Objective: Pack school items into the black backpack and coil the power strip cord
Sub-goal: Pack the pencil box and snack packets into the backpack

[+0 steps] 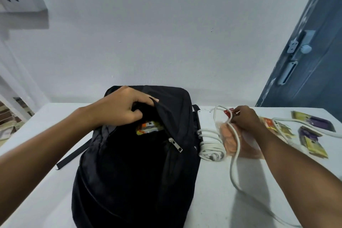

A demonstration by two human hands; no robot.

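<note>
Packing step: my left hand [123,108] grips the backpack [137,153] mouth open; right of it, my right hand [244,118] pinches a clear packet [233,140], which must next clear the cord [233,163].

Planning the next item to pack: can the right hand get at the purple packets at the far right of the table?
Probably yes: the purple packets lie uncovered just beyond the right hand, though it now grips a clear packet, and the white cord crosses them.

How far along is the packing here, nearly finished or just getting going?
Partway. An orange packet already sits inside the black backpack, whose opening the left hand holds apart. The right hand grips a clear packet. Left: the purple-and-yellow packets on the table, and the power strip cord, only partly coiled.
</note>
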